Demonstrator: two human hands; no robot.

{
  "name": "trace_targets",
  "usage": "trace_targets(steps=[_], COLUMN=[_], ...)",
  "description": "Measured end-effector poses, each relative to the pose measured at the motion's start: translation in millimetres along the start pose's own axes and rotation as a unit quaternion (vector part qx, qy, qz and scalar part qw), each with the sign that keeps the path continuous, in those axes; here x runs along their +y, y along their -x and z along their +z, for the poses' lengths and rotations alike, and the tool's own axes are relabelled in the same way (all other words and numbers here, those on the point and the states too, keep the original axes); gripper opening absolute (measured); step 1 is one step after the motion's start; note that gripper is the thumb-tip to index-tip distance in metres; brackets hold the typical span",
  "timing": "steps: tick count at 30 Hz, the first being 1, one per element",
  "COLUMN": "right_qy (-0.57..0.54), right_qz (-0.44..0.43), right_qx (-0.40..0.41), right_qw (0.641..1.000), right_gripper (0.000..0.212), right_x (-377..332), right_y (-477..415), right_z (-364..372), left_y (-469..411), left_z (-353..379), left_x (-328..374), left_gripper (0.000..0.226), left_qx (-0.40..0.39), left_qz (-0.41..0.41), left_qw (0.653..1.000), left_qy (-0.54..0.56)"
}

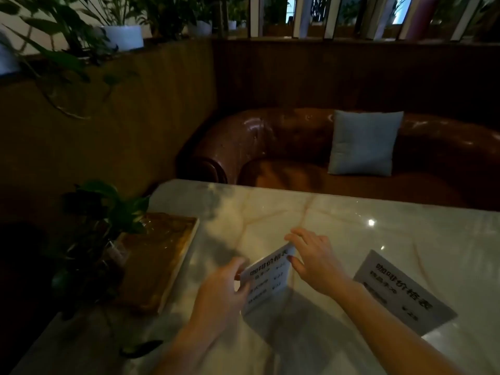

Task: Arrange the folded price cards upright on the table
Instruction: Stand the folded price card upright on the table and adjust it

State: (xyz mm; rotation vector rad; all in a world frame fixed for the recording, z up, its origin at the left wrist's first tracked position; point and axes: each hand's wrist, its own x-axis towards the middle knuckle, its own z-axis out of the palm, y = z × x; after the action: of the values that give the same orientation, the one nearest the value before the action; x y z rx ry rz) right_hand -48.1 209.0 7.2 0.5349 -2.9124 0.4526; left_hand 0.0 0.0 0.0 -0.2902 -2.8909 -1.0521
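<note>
A folded white price card (266, 280) with black printed text stands upright near the middle of the pale marble table (338, 217). My left hand (221, 290) grips its left edge, thumb in front. On the card's top right corner rests my right hand (315, 259), fingers curled over the fold. A second price card (403, 290) stands to the right, apart from both hands, its printed face tilted toward me.
A wooden tray (159, 258) lies at the table's left edge, with a leafy potted plant (105, 209) beside it. A dark leaf (140, 347) lies on the table at the near left. Beyond the far edge is a brown leather sofa (270, 142) with a grey cushion (364, 143).
</note>
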Motion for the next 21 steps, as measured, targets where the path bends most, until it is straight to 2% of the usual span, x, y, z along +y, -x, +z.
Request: trace_targets(steps=[3, 6, 11, 16, 21], right_qy=[-0.010, 0.001, -0.017, -0.023, -0.045], right_qz=[-0.019, -0.024, -0.035, -0.045, -0.035], right_qx=[-0.003, -0.020, 0.011, 0.047, 0.049], right_qw=[1.000, 1.000, 0.999, 0.998, 0.997], right_gripper=[0.019, 0.010, 0.010, 0.009, 0.006], right_x=[0.1, 0.2, -0.7, -3.8, -12.8], right_y=[-10.7, -17.5, -15.5, -6.0, 5.5], right_z=[1.5, 1.5, -0.4, -5.0, -11.7], left_y=[-3.9, -4.5, -6.4, -12.8, -26.0], left_z=[2.9, 4.6, -0.6, -15.2, -28.0], left_x=[-3.9, -6.3, -7.0, -4.5, 4.1], left_gripper=[0.014, 0.008, 0.008, 0.008, 0.007], left_qx=[0.014, 0.023, 0.054, 0.070, 0.064], left_qz=[0.033, 0.043, 0.067, 0.053, 0.073], left_qw=[0.999, 0.999, 0.996, 0.995, 0.994], left_qy=[-0.003, -0.012, -0.022, -0.051, -0.059])
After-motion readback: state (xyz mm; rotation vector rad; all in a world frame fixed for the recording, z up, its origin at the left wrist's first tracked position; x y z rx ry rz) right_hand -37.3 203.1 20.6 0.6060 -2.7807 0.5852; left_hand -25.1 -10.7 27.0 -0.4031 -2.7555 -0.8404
